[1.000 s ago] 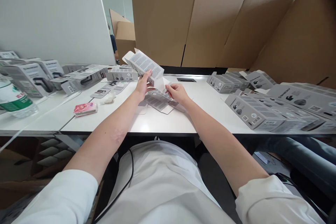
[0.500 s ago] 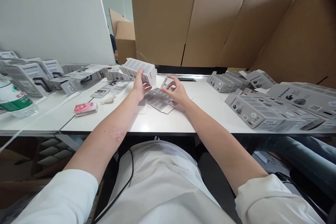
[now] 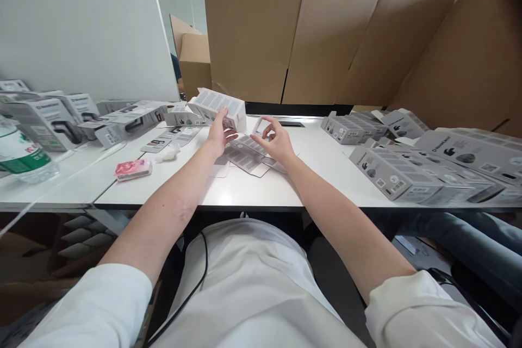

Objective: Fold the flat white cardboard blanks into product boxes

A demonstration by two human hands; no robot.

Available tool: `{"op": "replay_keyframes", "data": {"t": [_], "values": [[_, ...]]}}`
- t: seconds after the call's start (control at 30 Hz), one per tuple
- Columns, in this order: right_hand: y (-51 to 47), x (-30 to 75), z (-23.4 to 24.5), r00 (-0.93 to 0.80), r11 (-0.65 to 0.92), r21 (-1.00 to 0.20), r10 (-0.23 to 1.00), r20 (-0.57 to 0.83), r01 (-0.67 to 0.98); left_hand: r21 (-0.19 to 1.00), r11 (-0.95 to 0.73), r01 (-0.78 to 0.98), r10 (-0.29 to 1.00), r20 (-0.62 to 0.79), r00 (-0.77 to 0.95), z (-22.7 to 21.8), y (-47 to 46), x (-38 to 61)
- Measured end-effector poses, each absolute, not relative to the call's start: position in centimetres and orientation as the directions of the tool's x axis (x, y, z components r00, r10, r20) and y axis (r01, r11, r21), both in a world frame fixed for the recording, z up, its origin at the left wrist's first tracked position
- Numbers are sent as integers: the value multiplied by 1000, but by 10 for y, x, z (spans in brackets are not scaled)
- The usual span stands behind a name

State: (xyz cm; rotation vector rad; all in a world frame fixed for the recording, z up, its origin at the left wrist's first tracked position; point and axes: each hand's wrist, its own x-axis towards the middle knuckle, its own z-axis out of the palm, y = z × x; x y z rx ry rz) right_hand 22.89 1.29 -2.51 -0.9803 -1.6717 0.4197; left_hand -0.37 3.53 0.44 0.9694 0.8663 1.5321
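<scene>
A small grey-and-white printed carton [image 3: 220,102] is tilted above the table, its printed panel facing up. My left hand [image 3: 219,133] grips it at its near side, thumb along the side and fingers underneath. Just to the right, my right hand [image 3: 278,141] hovers with thumb and forefinger apart and the other fingers curled. Behind those fingertips shows a pale flap, and I cannot tell whether they touch it. Flattened printed cartons [image 3: 244,160] lie overlapping on the table under both hands. Another carton [image 3: 181,116] rests behind my left hand.
Printed boxes [image 3: 408,168] are lined up on the right, and more boxes [image 3: 51,119] stand on the left. A pink packet [image 3: 133,169], crumpled white tissue [image 3: 167,153] and a plastic bottle [image 3: 24,152] are at left. Large cardboard [image 3: 293,27] walls the back of the table [image 3: 322,174].
The carton in my left hand has shifted slightly to the right with that hand. My right hand's fingers have moved a little; the other things look the same.
</scene>
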Motion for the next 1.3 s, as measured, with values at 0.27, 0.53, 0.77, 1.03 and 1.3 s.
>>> {"op": "replay_keyframes", "data": {"t": [0.27, 0.53, 0.77, 1.03, 1.3], "values": [[14, 230, -25, -12, 641, -634, 707, 707, 433, 942, -150, -301, 982, 176, 63, 5, 29, -2], [10, 231, -24, -22, 650, -604, 689, 724, 461, 961, -172, -216, 958, 214, 191, 3, 21, -1], [6, 230, -22, -26, 648, -608, 694, 720, 459, 964, -159, -212, 960, 201, 194, 0, 23, -1], [8, 230, -21, -27, 594, -632, 739, 673, 497, 961, -184, -205, 969, 212, 129, 4, 18, -1], [6, 231, -20, -27, 567, -614, 746, 665, 549, 970, -197, -145, 966, 218, 142, 5, 13, 1]]}}
